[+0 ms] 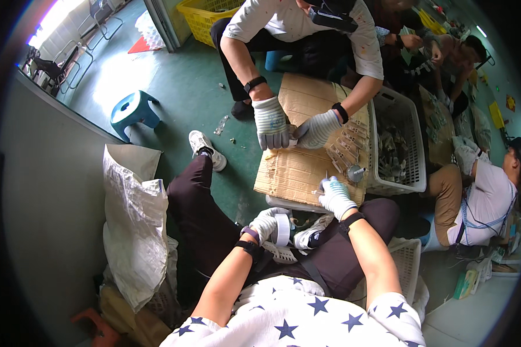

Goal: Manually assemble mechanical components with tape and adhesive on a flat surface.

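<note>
Star-printed shirt (307, 318) fills the lower edge, with both bare forearms reaching up from it over dark trousers. Left hand (264, 222), in a white glove, is clenched round a white tape roll (282, 229) held above the lap, just beside a white shoe (309, 236). Right hand (336, 196), also gloved, pinches a small pale piece (320, 191) at the near edge of a flat cardboard sheet (298, 168); what the piece is cannot be told. Cardboard lies on a low stand between the wearer and a co-worker opposite, whose two gloved hands (292, 127) press a small part together at the sheet's far side. Small metal parts (347, 147) lie in a row on the cardboard's right half, with a round metal piece (356, 172) near the right hand. White basket (396, 144) of parts stands touching the cardboard's right edge. Teal stool (133, 110) stands on the green floor, and a white sack (134, 220) leans by the left leg
</note>
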Motion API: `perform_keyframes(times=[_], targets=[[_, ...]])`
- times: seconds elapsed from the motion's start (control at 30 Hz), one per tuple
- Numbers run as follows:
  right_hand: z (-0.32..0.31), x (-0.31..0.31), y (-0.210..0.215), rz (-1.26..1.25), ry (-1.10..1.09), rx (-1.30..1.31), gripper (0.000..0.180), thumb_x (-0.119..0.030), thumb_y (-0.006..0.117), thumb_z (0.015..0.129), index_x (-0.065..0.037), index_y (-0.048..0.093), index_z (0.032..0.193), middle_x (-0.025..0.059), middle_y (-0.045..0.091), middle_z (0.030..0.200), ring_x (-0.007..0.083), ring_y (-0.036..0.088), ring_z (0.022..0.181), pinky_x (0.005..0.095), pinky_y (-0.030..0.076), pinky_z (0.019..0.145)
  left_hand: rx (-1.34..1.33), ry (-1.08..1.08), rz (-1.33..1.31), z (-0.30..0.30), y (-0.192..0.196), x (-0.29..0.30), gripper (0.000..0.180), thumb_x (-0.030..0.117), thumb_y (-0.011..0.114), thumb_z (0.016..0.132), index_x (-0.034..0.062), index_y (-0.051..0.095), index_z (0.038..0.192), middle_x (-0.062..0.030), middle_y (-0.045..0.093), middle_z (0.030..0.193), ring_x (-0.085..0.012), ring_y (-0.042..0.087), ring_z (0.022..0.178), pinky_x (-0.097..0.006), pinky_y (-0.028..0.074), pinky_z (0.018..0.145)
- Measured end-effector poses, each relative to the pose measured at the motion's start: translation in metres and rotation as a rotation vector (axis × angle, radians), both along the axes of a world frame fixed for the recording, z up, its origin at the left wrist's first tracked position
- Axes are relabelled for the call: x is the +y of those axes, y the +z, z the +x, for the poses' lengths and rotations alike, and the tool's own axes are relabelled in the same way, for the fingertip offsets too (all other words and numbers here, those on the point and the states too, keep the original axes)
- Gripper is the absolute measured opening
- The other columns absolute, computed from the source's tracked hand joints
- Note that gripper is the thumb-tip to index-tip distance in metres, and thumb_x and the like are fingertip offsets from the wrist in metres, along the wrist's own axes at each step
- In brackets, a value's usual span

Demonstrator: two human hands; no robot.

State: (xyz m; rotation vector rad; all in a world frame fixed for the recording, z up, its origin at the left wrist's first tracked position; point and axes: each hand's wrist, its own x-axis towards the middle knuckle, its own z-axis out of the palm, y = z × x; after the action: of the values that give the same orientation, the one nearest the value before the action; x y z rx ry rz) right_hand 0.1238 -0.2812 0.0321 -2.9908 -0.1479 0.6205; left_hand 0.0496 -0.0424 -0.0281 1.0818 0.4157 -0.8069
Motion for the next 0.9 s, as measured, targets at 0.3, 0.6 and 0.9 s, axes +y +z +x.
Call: perform_keyframes(times=[0.3, 0.6, 0.9], targets=[[-0.026, 0.03, 0.01, 0.69, -0.196, -0.078, 0.02, -0.009, 0.06, 0.079, -0.008, 0.058, 0.099, 0.0158, 0.063, 0.085, 0.0312, 0.063, 0.074, 0.0392, 0.05, 0.069, 0.023, -0.012, -0.012, -0.002, -0.01, -0.001, 0.03, -0.007, 0.061, 0.08, 0.0046, 0.064, 0.107, -0.0068, 0.066, 0.092, -0.0182, 0.064, 0.075, -0.036, 0.056, 0.068], [-0.027, 0.072, 0.028, 0.567, 0.046, 0.02, 0.038, -0.01, 0.059, 0.081, -0.011, 0.052, 0.118, 0.0118, 0.062, 0.073, 0.0297, 0.061, 0.064, 0.0398, 0.049, 0.063, -0.045, -0.009, -0.004, -0.006, -0.025, 0.0, 0.025, -0.002, 0.057, 0.085, 0.004, 0.063, 0.109, -0.0058, 0.066, 0.092, -0.0182, 0.064, 0.078, -0.035, 0.055, 0.071], [-0.028, 0.098, 0.001, 0.457, 0.222, 0.009, 0.056, -0.022, 0.057, 0.083, -0.01, 0.039, 0.135, 0.0196, 0.065, 0.083, 0.0361, 0.064, 0.079, 0.0439, 0.049, 0.07, -0.223, -0.185, 0.198, -0.017, -0.018, 0.001, 0.027, -0.003, 0.057, 0.082, 0.0045, 0.065, 0.106, -0.0054, 0.067, 0.094, -0.0168, 0.062, 0.081, -0.032, 0.052, 0.074]])
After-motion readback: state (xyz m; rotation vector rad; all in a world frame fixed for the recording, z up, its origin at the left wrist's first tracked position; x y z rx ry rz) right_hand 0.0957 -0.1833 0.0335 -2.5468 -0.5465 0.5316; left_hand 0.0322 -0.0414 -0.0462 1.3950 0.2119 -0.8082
